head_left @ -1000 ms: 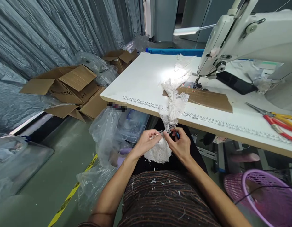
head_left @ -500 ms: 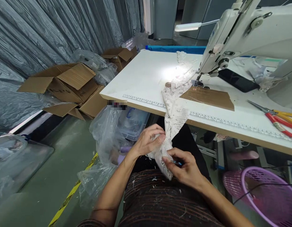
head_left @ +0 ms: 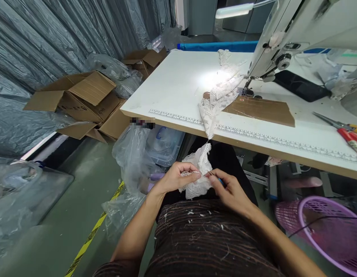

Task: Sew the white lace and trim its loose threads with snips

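White lace fabric hangs over my lap, bunched under my fingers. My left hand pinches its edge between thumb and fingertips. Close against it on the right, my right hand is closed round small blue thread snips, mostly hidden by the fingers, with the metal tips at the lace. Above, another stretch of white lace lies on the sewing table and droops over its front edge, tapering to a thin point near the lap piece. The sewing machine stands right of that lace.
Brown cardboard lies by the needle, with a black phone-like slab behind. Red-and-yellow-handled scissors rest at the right. A purple basket stands below right. Open cartons and plastic bags are at the left.
The lace, one continuous strip before, now narrows to a thin link between the table piece and the lap piece. My right hand has risen, bringing the snips to my left fingertips.
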A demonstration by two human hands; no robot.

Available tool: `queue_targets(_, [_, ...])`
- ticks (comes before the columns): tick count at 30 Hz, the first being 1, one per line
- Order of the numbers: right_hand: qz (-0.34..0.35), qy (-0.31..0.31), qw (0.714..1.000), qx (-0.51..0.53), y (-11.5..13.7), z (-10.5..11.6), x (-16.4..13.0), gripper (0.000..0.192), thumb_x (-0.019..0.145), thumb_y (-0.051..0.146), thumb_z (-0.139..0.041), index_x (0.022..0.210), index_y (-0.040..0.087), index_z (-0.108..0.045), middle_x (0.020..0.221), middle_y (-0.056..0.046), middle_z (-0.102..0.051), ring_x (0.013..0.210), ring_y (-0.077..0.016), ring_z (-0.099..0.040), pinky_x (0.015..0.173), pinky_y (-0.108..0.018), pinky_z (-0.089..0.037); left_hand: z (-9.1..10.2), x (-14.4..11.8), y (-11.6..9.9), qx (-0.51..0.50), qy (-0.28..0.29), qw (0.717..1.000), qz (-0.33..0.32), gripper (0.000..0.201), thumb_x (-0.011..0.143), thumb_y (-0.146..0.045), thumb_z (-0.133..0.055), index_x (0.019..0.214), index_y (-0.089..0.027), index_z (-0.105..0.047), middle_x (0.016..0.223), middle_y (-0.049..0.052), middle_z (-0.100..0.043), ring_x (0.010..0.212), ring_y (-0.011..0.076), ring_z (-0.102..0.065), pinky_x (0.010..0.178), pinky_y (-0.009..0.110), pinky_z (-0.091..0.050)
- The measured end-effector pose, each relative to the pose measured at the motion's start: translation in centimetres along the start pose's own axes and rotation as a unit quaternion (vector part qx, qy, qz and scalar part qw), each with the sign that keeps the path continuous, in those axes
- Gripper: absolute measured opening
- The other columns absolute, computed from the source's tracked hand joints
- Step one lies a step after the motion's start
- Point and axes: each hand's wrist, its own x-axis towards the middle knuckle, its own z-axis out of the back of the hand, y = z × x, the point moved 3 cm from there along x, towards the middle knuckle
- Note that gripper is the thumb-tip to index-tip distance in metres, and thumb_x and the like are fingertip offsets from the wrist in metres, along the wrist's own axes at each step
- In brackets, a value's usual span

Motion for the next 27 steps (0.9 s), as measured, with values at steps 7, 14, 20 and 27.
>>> queue_targets(7, [-0.007,0.008,0.998,-0.065,-0.2,-0.2,1.7,0.051,0.099,0.051,-0.028,0.066,0.019,-0.052,0.057,0.002,-0.050,0.052,-0.0129,-0.045,0.052,-0.026,-0.032,0.1,0.2,0.0,0.030,-0.014,0.999,-0.003,0.021,0.077,-0.033,-0.070,0.085,-0.015,-0.077,0.084,0.007,-0.074,0.078,0.0184,-0.064,0.070,0.025,-0.047])
queue_targets(14, [0.016,-0.030,0.994,-0.105,-0.4,-0.7,2.7,0.050,0.098,0.051,-0.031,0.071,0.020,-0.058,0.055,0.002,-0.053,0.051,-0.0133,-0.048,0.052,-0.025,-0.032,0.0,0.2,-0.2,0.035,-0.020,0.999,0.003,0.021,0.078,-0.033,-0.068,0.083,-0.015,-0.077,0.074,0.005,-0.072,0.073,0.0176,-0.063,0.062,0.024,-0.044])
queue_targets(20, [0.028,-0.002,0.992,-0.125,-0.2,-0.7,2.0,0.046,0.100,0.045,-0.029,0.077,0.019,-0.059,0.062,0.000,-0.056,0.055,-0.0138,-0.049,0.052,-0.025,-0.030,0.1,0.4,-0.3,0.024,-0.015,1.000,0.008,0.022,0.077,-0.034,-0.068,0.078,-0.013,-0.075,0.065,0.003,-0.065,0.064,0.0132,-0.055,0.055,0.021,-0.038])
queue_targets(27, [0.040,-0.036,0.979,-0.196,-0.1,-0.8,2.5,0.045,0.098,0.045,-0.033,0.064,0.020,-0.050,0.056,0.001,-0.047,0.051,-0.0125,-0.038,0.053,-0.027,-0.027,0.0,0.6,0.0,0.018,-0.004,1.000,0.019,0.026,0.075,-0.039,-0.069,0.070,-0.013,-0.071,0.064,0.001,-0.061,0.061,0.0112,-0.050,0.056,0.021,-0.037])
